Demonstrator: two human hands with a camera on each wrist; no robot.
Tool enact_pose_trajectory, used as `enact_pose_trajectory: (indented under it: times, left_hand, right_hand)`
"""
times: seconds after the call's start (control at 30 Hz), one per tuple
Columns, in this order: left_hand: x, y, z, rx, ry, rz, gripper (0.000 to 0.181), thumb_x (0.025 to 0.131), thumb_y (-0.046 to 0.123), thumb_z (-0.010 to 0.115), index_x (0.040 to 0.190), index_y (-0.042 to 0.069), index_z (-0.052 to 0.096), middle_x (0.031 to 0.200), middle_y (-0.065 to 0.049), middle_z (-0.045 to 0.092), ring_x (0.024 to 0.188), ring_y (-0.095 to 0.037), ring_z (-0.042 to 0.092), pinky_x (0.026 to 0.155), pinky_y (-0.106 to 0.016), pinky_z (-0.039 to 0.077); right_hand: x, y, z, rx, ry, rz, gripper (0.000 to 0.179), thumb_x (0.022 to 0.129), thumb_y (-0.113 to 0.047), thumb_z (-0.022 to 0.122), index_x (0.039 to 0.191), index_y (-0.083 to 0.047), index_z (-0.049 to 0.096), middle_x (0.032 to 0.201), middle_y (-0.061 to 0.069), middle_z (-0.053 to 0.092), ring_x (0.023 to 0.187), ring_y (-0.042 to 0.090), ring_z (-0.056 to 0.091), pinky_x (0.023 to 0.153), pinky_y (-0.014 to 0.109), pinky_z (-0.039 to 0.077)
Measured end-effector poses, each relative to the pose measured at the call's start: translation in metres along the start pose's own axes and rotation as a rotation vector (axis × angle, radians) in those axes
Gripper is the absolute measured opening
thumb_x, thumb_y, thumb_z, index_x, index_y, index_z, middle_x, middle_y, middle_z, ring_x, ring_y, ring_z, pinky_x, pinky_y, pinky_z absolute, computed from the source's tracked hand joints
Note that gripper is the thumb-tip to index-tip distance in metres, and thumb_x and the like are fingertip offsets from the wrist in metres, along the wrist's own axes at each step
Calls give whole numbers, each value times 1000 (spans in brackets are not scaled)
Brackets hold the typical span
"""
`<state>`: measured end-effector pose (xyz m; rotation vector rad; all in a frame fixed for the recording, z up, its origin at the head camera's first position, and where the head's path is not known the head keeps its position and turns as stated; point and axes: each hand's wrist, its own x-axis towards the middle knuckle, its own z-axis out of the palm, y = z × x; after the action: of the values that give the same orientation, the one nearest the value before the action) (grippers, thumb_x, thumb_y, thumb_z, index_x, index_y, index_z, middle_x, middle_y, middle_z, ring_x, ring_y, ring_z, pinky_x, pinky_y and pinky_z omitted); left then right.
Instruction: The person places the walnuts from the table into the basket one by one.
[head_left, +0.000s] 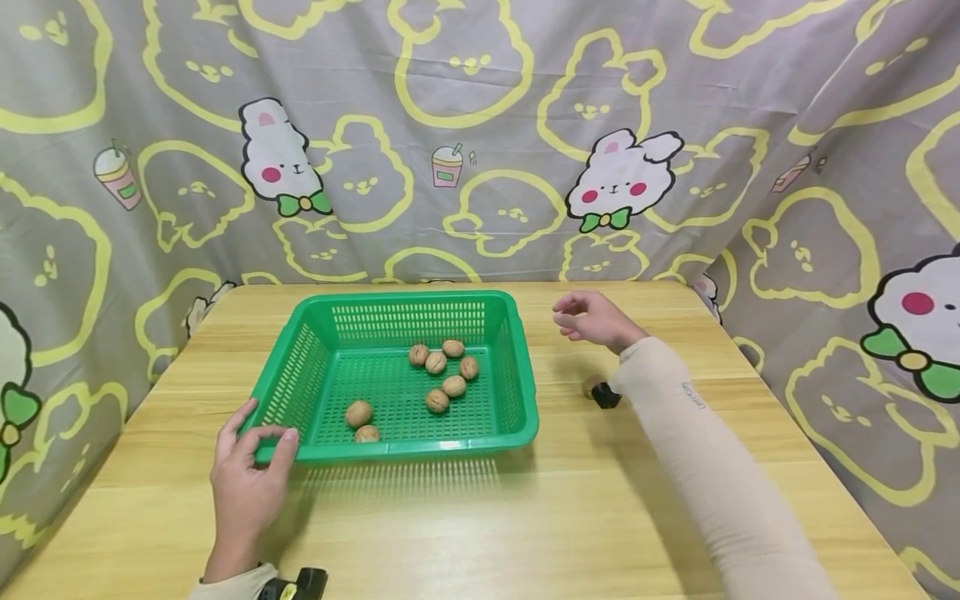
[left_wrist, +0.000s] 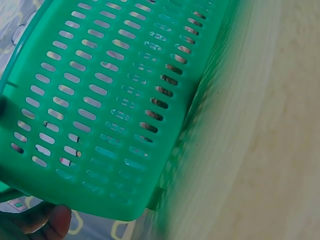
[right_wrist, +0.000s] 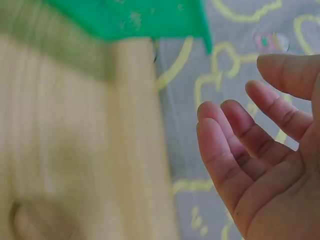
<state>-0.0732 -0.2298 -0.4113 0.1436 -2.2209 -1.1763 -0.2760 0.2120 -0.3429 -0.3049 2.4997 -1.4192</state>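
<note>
A green plastic basket (head_left: 420, 452) with slotted sides sits on the table, several walnuts (head_left: 453, 386) lying on its floor. At its near left corner my left hand (head_left: 251, 483) holds the rim between thumb and fingers; the left wrist view shows the thumb (left_wrist: 60, 220) at the rim's corner. My right hand (head_left: 592, 321) hovers over the table right of the basket, fingers slightly bent, nothing in it. In the right wrist view, the fingers (right_wrist: 215, 155) are spread apart from the thumb. One walnut (head_left: 590, 387) lies on the table below the right wrist, partly hidden by the black wrist camera.
The light wooden table (head_left: 465, 533) ends at a grey curtain (head_left: 480, 217) with yellow outlines and cartoon rabbits, which surrounds the back and both sides. A black wrist camera (head_left: 606, 395) sticks out beneath the right sleeve, another (head_left: 309, 583) at the left wrist.
</note>
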Motion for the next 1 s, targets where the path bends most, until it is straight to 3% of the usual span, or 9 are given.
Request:
enact_pose_trajectory:
  times: [0.2, 0.33, 0.47, 0.6, 0.7, 0.87, 1.0]
  left_hand:
    - [2, 1, 1, -3, 3, 8, 15, 87, 13, 67, 84, -1, 65, 145, -13, 42, 131, -44, 36, 101, -62, 29]
    - [2, 1, 1, -3, 6, 11, 14, 87, 13, 67, 84, -1, 65, 145, -14, 43, 131, -44, 36, 101, -61, 29]
    - [2, -1, 1, -3, 11, 9, 14, 87, 12, 66, 85, -2, 65, 145, -14, 43, 130, -45, 36, 102, -61, 28]
    - [1, -2, 0, -4, 17, 19, 14, 87, 12, 67, 85, -2, 65, 145, -14, 43, 130, -45, 37, 101, -62, 29]
    - [1, -3, 1, -12, 16, 25, 14, 87, 11, 67, 85, -2, 64, 145, -14, 43, 130, -45, 36, 101, -61, 29]
    - [1, -3, 1, -12, 15, 24, 14, 87, 12, 67, 85, -1, 64, 145, -14, 43, 131, -44, 36, 102, -62, 28]
    - [0, -2, 0, -3, 14, 26, 14, 87, 12, 67, 84, -1, 64, 145, -14, 43, 131, -44, 36, 101, -62, 29]
  right_hand:
    - [-13, 36, -14, -47, -8, 47, 35, 97, -13, 57, 123, 10, 51, 107, 20, 57, 99, 38, 59, 85, 45, 52]
    - [-22, 54, -17, -142, -40, 88, 36, 95, -16, 62, 120, 8, 52, 105, 19, 56, 94, 33, 58, 83, 45, 52]
    - [-26, 69, -16, -241, -125, 124, 44, 91, -23, 68, 120, 6, 54, 106, 18, 55, 87, 25, 56, 75, 39, 51]
    - [-25, 75, -13, -284, -200, 150, 50, 87, -26, 74, 123, 5, 57, 107, 18, 57, 89, 26, 54, 76, 36, 47]
    - [-25, 77, -12, -296, -220, 159, 44, 85, -25, 76, 116, 3, 63, 104, 14, 60, 88, 23, 55, 75, 34, 48]
    - [-24, 78, -9, -300, -231, 147, 20, 89, -21, 71, 93, -1, 69, 82, 4, 65, 72, 16, 55, 64, 29, 47]
    - [-24, 77, -8, -304, -205, 118, 18, 94, -20, 66, 93, -2, 67, 80, 4, 64, 70, 16, 56, 63, 29, 48]
